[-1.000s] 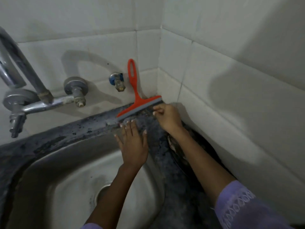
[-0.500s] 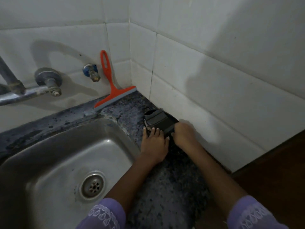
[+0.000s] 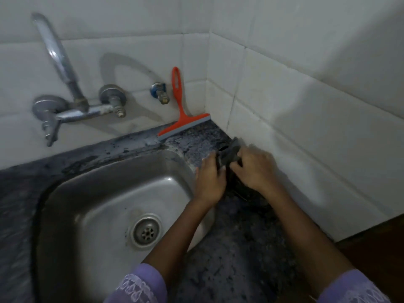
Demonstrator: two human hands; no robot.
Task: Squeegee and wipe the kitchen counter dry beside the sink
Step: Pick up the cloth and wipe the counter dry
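At the far left a curved chrome wall tap point(image 3: 72, 101) is hanging over the rounded stainless-steel sink point(image 3: 105, 204), whose drain is sitting bare in the bottom. Further along, the orange plastic squeegee with a grey rubber blade point(image 3: 182, 119) is leaning upright against the white tiled wall point(image 3: 306, 106), its blade resting on the back edge of the dark speckled stone counter point(image 3: 236, 259), right in the corner and well apart from the person. So the squeegee part looks set aside, and the wiping is what is going on now. Just right of the sink rim, the left hand point(image 3: 208, 178) is curling its fingers onto a dark grey bunched cloth point(image 3: 229, 156), and the right hand point(image 3: 254, 169) is gripping the same cloth from the other side, close against the side wall. They seem to be folding or gathering it; the next move probably calls for flattening it and drawing it along the counter strip towards the front. The cloth is blurring into the dark stone, so its edges, and whether the counter is wet, are hard to make out.
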